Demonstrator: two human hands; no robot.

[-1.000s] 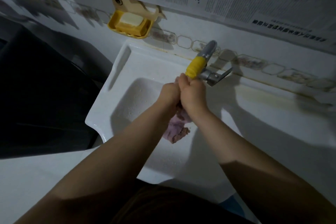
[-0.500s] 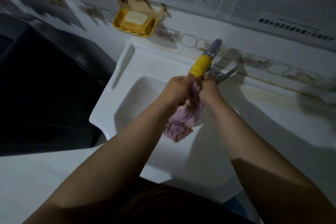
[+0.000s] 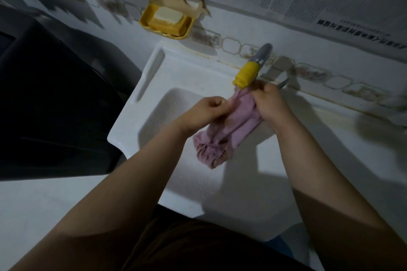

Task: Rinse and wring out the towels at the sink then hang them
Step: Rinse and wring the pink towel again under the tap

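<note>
Flanking sink (image 3: pixel 141 86): soap dish (image 3: pixel 167 21), tap (image 3: pixel 251 68).

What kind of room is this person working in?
Probably a home washroom or laundry corner: a white sink with a yellow-tipped tap, a soap dish on the tiled wall, and a wet pink towel.
</note>
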